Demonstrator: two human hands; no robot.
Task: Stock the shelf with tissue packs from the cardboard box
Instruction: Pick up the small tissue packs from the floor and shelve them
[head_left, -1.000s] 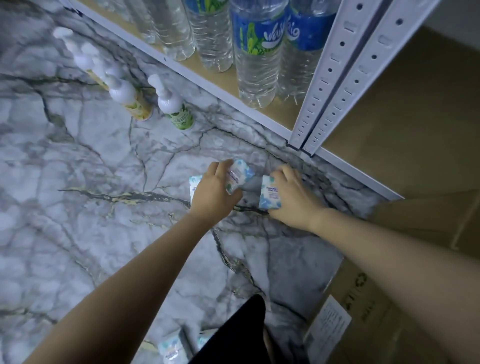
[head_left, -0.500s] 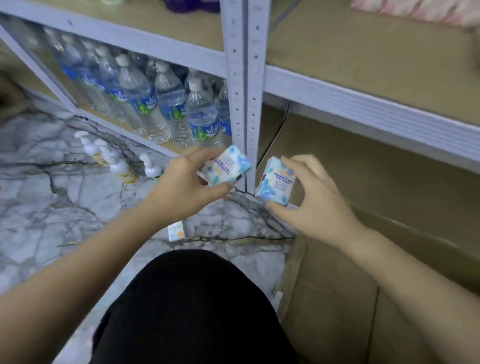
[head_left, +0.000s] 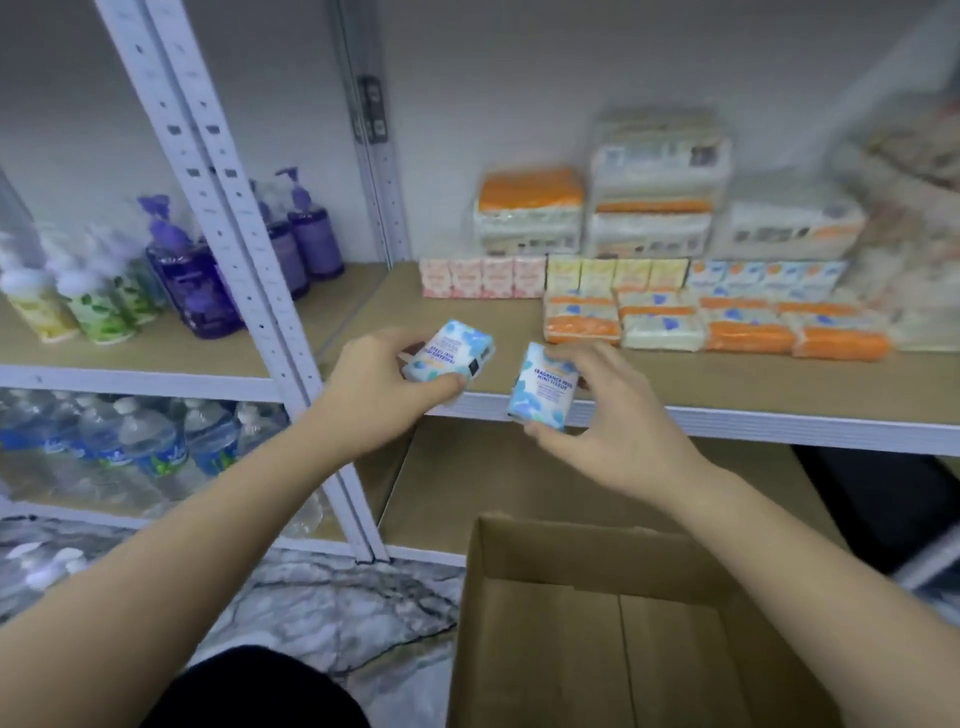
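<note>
Far left shelf: I see glossy plastic pump bottles, purple and pale green, standing upright; clear water bottles on the level below.
Upright post: a white perforated metal post slants between the two bays.
Left hand: my left hand grips a soft film-wrapped blue-and-white tissue pack, thumb under, fingers curled over the far side.
Left pack axis: its long axis runs roughly left to right, tilted up toward the right, print upside down to me; it hovers over the shelf's front lip.
Right hand: my right hand pinches a second tissue pack between thumb below and fingers on top.
Right pack axis: it stands on end, long axis near vertical, label facing me, in front of the white metal shelf edge.
Open room: bare brown shelf board lies beyond both packs, left of the orange packs and in front of the pink packs.
Cardboard box: matte, open-topped cardboard box below my right forearm, on the marble floor.
</note>
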